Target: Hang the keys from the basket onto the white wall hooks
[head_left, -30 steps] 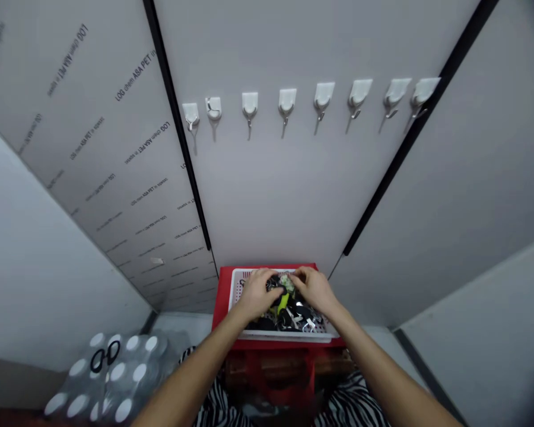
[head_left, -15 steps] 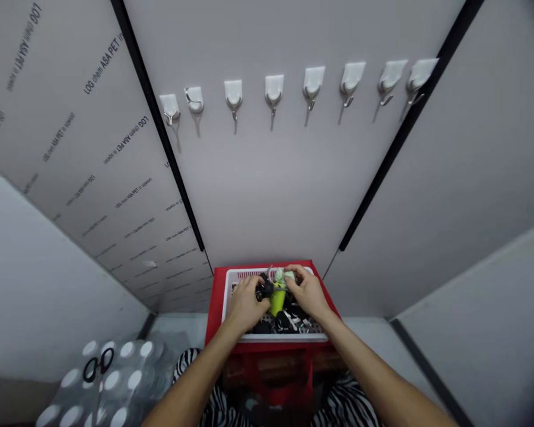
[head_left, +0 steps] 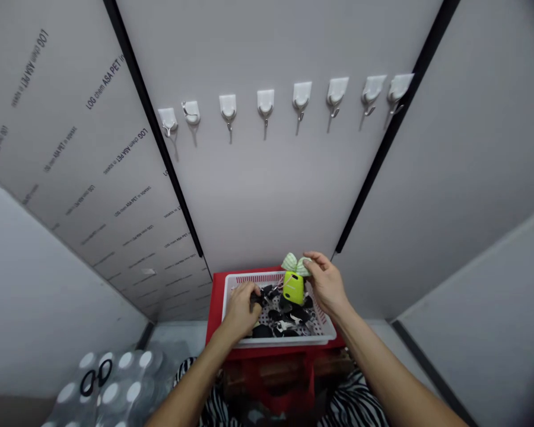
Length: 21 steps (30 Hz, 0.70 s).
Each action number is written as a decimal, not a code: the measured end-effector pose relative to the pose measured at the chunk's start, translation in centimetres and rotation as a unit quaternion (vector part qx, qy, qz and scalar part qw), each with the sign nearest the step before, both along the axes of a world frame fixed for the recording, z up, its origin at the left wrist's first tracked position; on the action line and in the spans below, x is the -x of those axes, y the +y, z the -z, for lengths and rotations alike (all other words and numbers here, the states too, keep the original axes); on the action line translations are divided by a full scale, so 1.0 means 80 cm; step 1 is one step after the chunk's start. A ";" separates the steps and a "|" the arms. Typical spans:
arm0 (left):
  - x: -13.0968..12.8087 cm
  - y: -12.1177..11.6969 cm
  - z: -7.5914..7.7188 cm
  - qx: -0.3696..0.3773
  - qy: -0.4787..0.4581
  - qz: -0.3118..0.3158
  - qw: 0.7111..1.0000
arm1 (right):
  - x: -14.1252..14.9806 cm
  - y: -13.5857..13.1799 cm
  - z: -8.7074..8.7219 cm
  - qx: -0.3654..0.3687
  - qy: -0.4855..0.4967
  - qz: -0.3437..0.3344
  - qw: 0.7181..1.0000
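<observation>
A lime-green case with rounded corners (head_left: 293,289) hangs over the right part of a white plastic basket (head_left: 285,342). Fixed to its top is a pale green striped bow (head_left: 289,261), which my right hand (head_left: 328,286) pinches by its right loop. My left hand (head_left: 240,309) is in the left side of the basket, fingers curled against small black items; what they hold, if anything, is hidden. Loose black and silver pieces (head_left: 289,317), some like keys, lie across the perforated basket floor.
A red bag (head_left: 216,299) is under the basket, its straps hanging in front. White hooks (head_left: 266,102) line the wall ahead in a row. At lower left stand shrink-wrapped bottles (head_left: 129,376) with a black carry handle (head_left: 97,378).
My right hand has lifted the lime-green case by its bow, up and to the right. My left hand has drawn back left, away from the case. The view has shifted slightly.
</observation>
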<state>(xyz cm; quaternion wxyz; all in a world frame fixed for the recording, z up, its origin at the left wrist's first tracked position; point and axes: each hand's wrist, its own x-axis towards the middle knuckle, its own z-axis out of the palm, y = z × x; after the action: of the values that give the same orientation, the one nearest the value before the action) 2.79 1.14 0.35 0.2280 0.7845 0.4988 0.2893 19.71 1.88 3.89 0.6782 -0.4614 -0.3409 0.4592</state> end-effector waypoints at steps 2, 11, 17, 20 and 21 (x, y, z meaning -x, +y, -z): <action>0.004 -0.001 -0.007 -0.007 -0.008 -0.016 1.000 | -0.001 0.000 -0.006 -0.008 0.028 0.014 0.999; -0.025 -0.010 -0.022 0.084 -0.190 0.070 0.976 | 0.032 -0.013 -0.047 -0.037 0.040 -0.093 0.994; -0.018 -0.003 -0.029 0.281 -0.361 0.057 0.888 | 0.014 -0.004 -0.049 -0.048 0.022 -0.036 0.998; -0.013 -0.002 -0.035 0.341 -0.453 0.052 0.822 | 0.005 0.004 -0.027 -0.027 -0.046 -0.015 0.998; -0.013 -0.002 -0.036 0.362 -0.477 0.042 0.800 | 0.003 0.006 -0.019 -0.019 -0.077 -0.014 0.997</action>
<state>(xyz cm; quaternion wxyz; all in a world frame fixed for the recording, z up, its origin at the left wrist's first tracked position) 3.84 0.98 3.25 0.7161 0.4280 0.3619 0.4159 19.47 2.34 5.37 0.6523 -0.4778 -0.4070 0.4250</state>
